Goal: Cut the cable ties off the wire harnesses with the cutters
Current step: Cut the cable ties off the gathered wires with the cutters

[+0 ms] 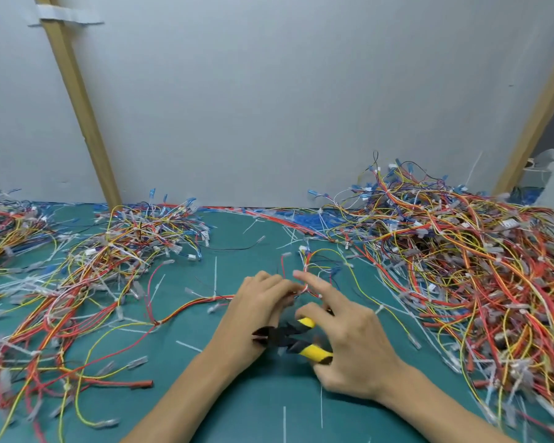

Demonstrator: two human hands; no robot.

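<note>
My left hand [256, 305] pinches a small wire harness [314, 266] of red, yellow and white wires at the middle of the green mat. My right hand [349, 343] grips the yellow-and-black handles of the cutters [296, 340], whose dark jaws point left beneath my left wrist. My right index finger stretches forward and touches the harness beside my left fingers. Whether a cable tie sits between the fingers is hidden.
A tall heap of harnesses [467, 263] fills the right side. A flatter spread of harnesses [87, 276] covers the left. Cut white cable ties [215, 276] lie scattered on the green mat [237, 404]. A grey wall with wooden posts [77, 100] stands behind.
</note>
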